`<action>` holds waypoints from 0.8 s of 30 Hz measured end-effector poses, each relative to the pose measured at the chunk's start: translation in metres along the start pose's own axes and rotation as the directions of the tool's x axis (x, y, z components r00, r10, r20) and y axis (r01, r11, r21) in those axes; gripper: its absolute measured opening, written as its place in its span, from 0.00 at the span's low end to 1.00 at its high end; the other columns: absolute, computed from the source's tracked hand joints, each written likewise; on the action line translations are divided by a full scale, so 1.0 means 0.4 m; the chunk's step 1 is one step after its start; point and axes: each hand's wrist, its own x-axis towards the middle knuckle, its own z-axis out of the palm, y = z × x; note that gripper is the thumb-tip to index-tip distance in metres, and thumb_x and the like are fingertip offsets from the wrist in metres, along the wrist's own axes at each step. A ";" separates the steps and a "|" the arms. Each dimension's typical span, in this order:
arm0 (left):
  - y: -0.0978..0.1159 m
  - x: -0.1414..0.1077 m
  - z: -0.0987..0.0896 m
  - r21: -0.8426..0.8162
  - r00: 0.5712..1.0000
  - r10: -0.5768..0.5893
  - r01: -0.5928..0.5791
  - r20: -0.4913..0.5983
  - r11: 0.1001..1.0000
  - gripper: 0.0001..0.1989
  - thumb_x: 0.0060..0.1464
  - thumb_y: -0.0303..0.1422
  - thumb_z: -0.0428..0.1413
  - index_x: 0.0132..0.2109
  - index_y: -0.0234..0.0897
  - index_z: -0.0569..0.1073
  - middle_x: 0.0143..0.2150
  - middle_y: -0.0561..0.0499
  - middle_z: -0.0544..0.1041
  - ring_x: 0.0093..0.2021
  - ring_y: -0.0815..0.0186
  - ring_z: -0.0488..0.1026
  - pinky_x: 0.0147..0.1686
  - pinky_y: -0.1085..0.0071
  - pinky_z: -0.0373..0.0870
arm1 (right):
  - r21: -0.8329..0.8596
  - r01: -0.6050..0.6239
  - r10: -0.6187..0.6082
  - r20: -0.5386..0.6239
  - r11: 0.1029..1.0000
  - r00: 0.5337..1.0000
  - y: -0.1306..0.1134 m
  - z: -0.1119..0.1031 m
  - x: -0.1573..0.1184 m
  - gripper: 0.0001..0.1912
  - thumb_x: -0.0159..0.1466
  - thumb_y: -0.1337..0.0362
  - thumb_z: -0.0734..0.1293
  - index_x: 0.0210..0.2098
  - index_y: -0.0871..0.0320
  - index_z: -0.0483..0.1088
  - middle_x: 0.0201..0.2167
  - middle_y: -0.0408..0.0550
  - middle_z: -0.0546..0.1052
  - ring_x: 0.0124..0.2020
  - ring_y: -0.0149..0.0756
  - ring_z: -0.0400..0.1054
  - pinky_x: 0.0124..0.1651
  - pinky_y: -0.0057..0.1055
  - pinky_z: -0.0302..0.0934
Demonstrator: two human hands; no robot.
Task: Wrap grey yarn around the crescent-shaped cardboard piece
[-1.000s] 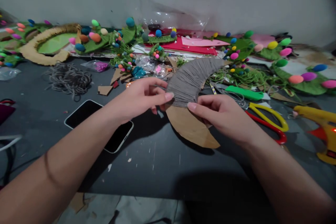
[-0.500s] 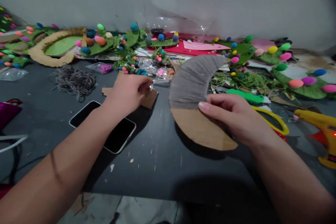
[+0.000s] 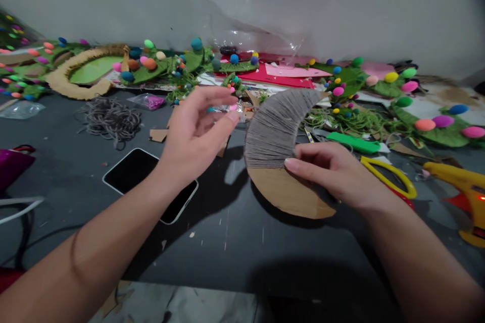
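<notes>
- Below both grips: dark bench (image 3: 212,260), scratched and strewn with scraps.
- Held at the inner curve by the right grip (image 3: 328,169), over the bench and to the right of the left grip (image 3: 193,133): crescent (image 3: 267,149), hollow side facing right.
- Wound round its upper part: grey yarn (image 3: 278,118), in close, fanned, slightly uneven strands.
- Bare below the right grip's thumb: tan cardboard (image 3: 286,194), smooth, tapering to a point.
- Left grip wide, thumb and fingers apart, just beside the crescent.
</notes>
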 end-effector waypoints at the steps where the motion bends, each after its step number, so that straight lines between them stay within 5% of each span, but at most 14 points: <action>1: -0.003 0.000 0.005 -0.083 0.993 -0.114 0.116 0.029 0.990 0.16 0.61 0.37 0.60 0.53 0.38 0.73 0.52 0.47 0.77 0.43 0.64 0.78 0.43 0.67 0.78 | 0.004 0.007 -0.007 -0.007 1.000 1.000 -0.001 0.005 0.001 0.24 0.65 0.48 0.68 0.23 0.58 0.61 0.20 0.38 0.58 0.22 0.24 0.50 0.23 0.26 0.43; 4: -0.005 -0.005 0.014 -0.165 0.894 -0.349 0.403 0.281 0.900 0.13 0.59 0.40 0.61 0.46 0.37 0.77 0.44 0.47 0.79 0.36 0.67 0.77 0.32 0.73 0.77 | 0.020 0.036 -0.034 -0.074 0.999 0.997 0.002 0.016 0.003 0.23 0.65 0.48 0.68 0.24 0.58 0.62 0.21 0.38 0.58 0.23 0.25 0.51 0.24 0.27 0.45; 7: -0.002 -0.016 0.024 -0.199 0.812 -0.363 0.491 0.457 0.848 0.10 0.58 0.38 0.63 0.42 0.35 0.78 0.42 0.47 0.79 0.40 0.65 0.77 0.33 0.75 0.77 | 0.004 0.049 -0.048 -0.128 0.999 0.991 0.007 0.020 0.002 0.22 0.64 0.48 0.69 0.25 0.58 0.64 0.21 0.38 0.59 0.22 0.25 0.52 0.23 0.27 0.47; 13: -0.009 -0.027 0.046 -0.332 0.859 -0.371 0.486 0.353 0.808 0.09 0.60 0.37 0.61 0.44 0.37 0.76 0.45 0.48 0.80 0.43 0.66 0.77 0.41 0.73 0.77 | -0.119 0.089 -0.114 -0.220 0.989 0.969 0.007 0.027 0.004 0.16 0.65 0.49 0.68 0.34 0.57 0.73 0.25 0.42 0.70 0.25 0.28 0.62 0.26 0.27 0.56; 17: -0.017 -0.026 0.050 -0.317 0.851 -0.433 0.516 0.297 0.796 0.12 0.60 0.41 0.61 0.46 0.40 0.75 0.46 0.48 0.80 0.40 0.65 0.78 0.34 0.73 0.77 | -0.283 0.161 -0.230 -0.233 0.946 0.945 0.012 0.034 0.007 0.17 0.71 0.53 0.61 0.33 0.57 0.73 0.26 0.44 0.74 0.28 0.31 0.67 0.33 0.28 0.62; 21: -0.024 -0.027 0.049 -0.308 0.845 -0.441 0.524 0.301 0.794 0.12 0.59 0.42 0.61 0.46 0.40 0.74 0.46 0.48 0.80 0.40 0.64 0.78 0.35 0.72 0.78 | -0.468 0.157 -0.351 -0.361 0.869 0.864 0.017 0.041 0.005 0.10 0.70 0.58 0.64 0.39 0.56 0.75 0.30 0.44 0.78 0.29 0.32 0.69 0.33 0.30 0.61; 24: -0.024 -0.028 0.051 -0.309 0.835 -0.455 0.541 0.309 0.782 0.12 0.59 0.40 0.62 0.47 0.40 0.74 0.44 0.48 0.80 0.41 0.64 0.78 0.35 0.72 0.79 | -0.467 0.199 -0.389 -0.354 0.861 0.851 0.010 0.047 0.000 0.07 0.68 0.61 0.67 0.39 0.56 0.75 0.32 0.44 0.79 0.30 0.32 0.71 0.34 0.29 0.62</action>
